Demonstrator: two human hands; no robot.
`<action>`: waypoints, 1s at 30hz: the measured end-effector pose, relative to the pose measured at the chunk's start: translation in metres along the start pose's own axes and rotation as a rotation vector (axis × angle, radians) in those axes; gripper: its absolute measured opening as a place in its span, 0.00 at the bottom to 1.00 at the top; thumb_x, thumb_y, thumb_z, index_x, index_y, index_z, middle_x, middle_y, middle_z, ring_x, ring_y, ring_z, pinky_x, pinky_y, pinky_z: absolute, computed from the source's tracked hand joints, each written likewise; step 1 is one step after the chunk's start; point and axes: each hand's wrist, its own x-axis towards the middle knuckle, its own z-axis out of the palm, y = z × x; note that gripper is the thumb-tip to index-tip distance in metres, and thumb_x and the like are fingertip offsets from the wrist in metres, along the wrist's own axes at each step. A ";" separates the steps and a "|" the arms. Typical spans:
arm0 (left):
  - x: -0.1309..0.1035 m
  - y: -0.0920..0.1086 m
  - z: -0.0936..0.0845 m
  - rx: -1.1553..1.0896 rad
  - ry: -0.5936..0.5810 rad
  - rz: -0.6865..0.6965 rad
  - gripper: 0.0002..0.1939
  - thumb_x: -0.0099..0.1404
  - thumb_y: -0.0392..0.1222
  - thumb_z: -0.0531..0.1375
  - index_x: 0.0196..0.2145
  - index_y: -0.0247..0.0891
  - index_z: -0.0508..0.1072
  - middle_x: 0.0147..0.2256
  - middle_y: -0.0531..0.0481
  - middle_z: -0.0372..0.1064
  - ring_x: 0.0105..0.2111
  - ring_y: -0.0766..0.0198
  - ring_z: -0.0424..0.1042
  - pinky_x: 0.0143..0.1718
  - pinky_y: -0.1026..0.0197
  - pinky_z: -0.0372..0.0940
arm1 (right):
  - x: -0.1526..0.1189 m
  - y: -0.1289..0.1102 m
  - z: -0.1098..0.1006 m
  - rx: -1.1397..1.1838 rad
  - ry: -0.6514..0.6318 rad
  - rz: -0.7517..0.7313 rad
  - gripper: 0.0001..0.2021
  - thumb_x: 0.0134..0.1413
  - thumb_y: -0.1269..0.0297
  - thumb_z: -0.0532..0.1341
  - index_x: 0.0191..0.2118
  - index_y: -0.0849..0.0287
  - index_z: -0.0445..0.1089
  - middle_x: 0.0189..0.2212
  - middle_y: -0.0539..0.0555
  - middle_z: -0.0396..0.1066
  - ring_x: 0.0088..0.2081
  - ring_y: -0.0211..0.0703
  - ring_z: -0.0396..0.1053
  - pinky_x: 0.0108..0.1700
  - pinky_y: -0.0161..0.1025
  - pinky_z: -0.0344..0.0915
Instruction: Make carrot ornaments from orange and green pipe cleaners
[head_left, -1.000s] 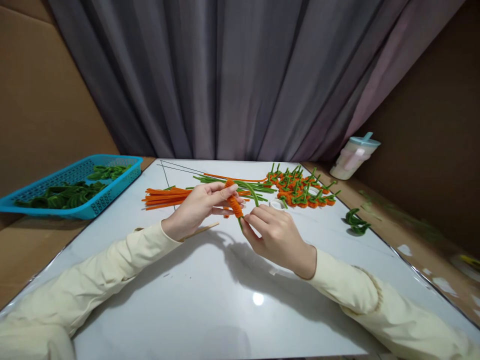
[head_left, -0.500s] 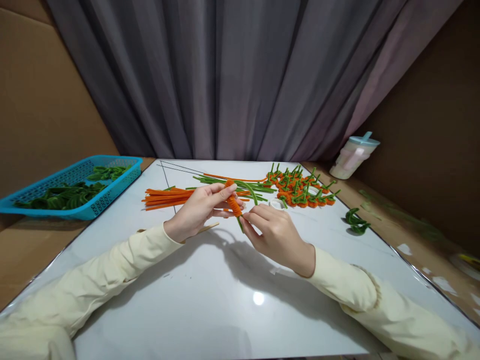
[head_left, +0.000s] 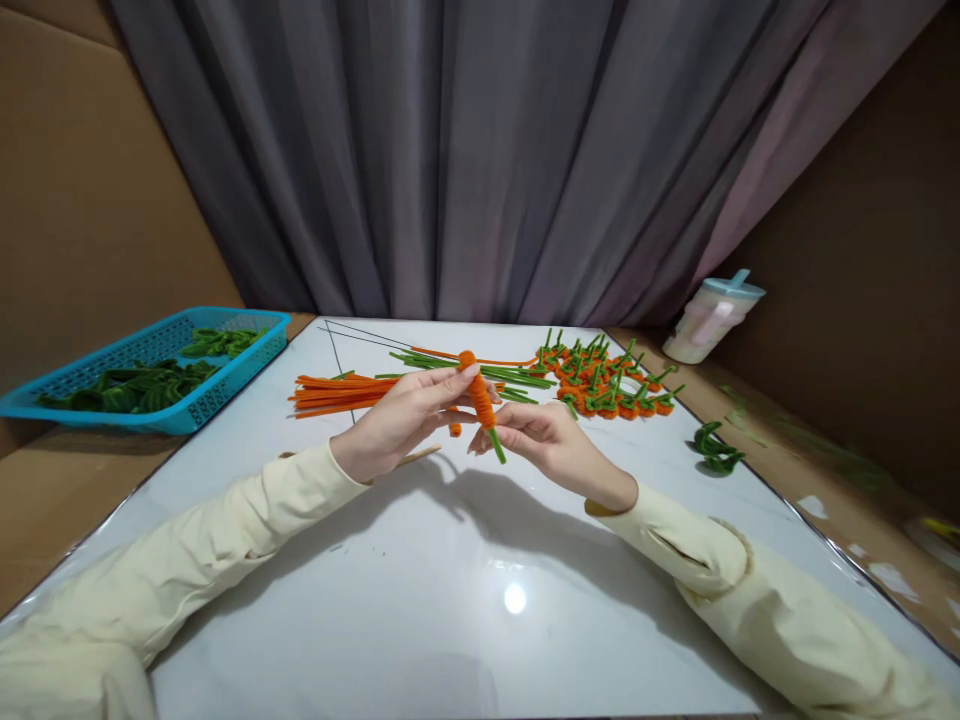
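left hand point(head_left: 401, 418) pinches orange coil point(head_left: 481, 393) near top, tip poking above thumb; right hand point(head_left: 551, 440) pinches lower end, green stem point(head_left: 499, 449) sticking out below. coil tilted, over white table point(head_left: 360, 620).

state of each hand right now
Left hand: closed, holding the orange coil near its top.
Right hand: closed on the coil's lower end, by the green stem.

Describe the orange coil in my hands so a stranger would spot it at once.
At the white table below the grey curtain, find the left hand and right hand. Between them is the tightly wound orange coil, a green stem poking from its near end. Unlike the orange-and-green pieces clustered farther right, it is held above the table.
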 end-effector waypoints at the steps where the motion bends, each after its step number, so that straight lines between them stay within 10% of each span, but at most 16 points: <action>1: 0.000 -0.001 0.000 0.011 0.019 0.018 0.16 0.62 0.51 0.56 0.30 0.34 0.73 0.29 0.49 0.70 0.29 0.66 0.68 0.32 0.62 0.62 | -0.001 0.000 0.001 -0.086 0.022 -0.026 0.11 0.59 0.63 0.54 0.31 0.63 0.69 0.28 0.54 0.72 0.30 0.36 0.68 0.34 0.34 0.64; 13: -0.004 0.004 0.003 0.224 0.183 0.058 0.15 0.59 0.48 0.59 0.26 0.31 0.74 0.27 0.47 0.71 0.24 0.69 0.66 0.19 0.68 0.56 | -0.008 -0.002 0.009 -1.007 0.280 -0.526 0.10 0.55 0.73 0.53 0.24 0.62 0.65 0.16 0.49 0.61 0.20 0.35 0.54 0.23 0.34 0.49; 30: -0.005 -0.006 0.009 0.028 0.278 -0.037 0.13 0.56 0.47 0.63 0.26 0.32 0.76 0.26 0.47 0.73 0.28 0.67 0.71 0.33 0.64 0.65 | -0.010 -0.002 0.021 -1.155 0.343 -0.522 0.13 0.56 0.74 0.52 0.20 0.60 0.60 0.15 0.48 0.58 0.19 0.35 0.53 0.23 0.37 0.48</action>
